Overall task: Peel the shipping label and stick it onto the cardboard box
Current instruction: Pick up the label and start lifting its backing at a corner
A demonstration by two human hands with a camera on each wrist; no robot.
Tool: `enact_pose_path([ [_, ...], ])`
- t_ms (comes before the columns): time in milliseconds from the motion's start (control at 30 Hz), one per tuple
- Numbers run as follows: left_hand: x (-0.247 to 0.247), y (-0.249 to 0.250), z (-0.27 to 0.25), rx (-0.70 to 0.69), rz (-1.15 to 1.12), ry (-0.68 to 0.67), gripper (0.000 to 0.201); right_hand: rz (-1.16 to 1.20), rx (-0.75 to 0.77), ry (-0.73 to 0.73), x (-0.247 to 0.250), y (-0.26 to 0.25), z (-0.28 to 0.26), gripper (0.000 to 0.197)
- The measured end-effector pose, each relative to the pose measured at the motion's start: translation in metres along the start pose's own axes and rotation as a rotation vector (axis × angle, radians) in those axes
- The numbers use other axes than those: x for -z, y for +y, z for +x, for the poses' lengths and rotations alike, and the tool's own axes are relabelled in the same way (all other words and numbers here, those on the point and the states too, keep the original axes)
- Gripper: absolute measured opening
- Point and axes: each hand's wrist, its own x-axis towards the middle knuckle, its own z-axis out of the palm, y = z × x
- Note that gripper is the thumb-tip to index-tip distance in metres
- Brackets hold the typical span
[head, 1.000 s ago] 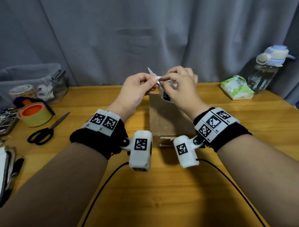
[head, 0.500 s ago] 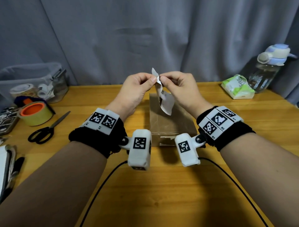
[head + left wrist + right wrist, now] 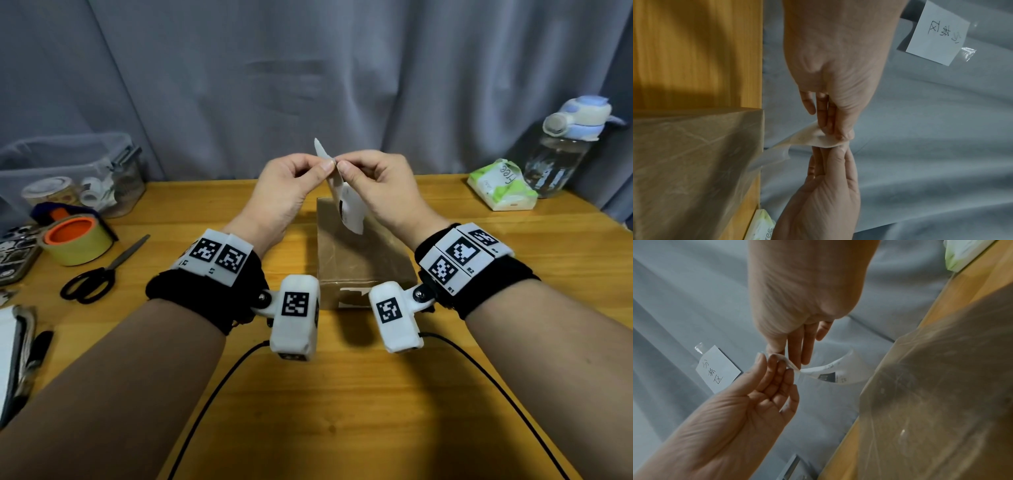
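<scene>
Fingertips of the left hand (image 3: 284,192) and right hand (image 3: 380,185) pinched the shipping label's (image 3: 349,205) top corner, hanging freely above the cardboard box (image 3: 363,260), table edges well clear.

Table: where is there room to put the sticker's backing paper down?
Bare wood shows on the table nearer than the cardboard box, between the forearms, and between box and tissue pack. The left edge is crowded: tape roll, scissors, plastic bin.
</scene>
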Motion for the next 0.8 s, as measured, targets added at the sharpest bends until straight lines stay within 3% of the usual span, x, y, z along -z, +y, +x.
enact_pose_path([
  [500, 0.0022, -0.002, -0.0016, -0.002, 0.003, -0.014, 0.009, -0.002, -0.017, 0.001, -0.0009, -0.0037, -0.0018, 0.018],
  [800, -0.0007, -0.0032, -0.0026, 0.091, -0.069, 0.057, 0.014, 0.03, -0.007, -0.028, -0.0047, -0.0022, -0.0051, 0.025],
])
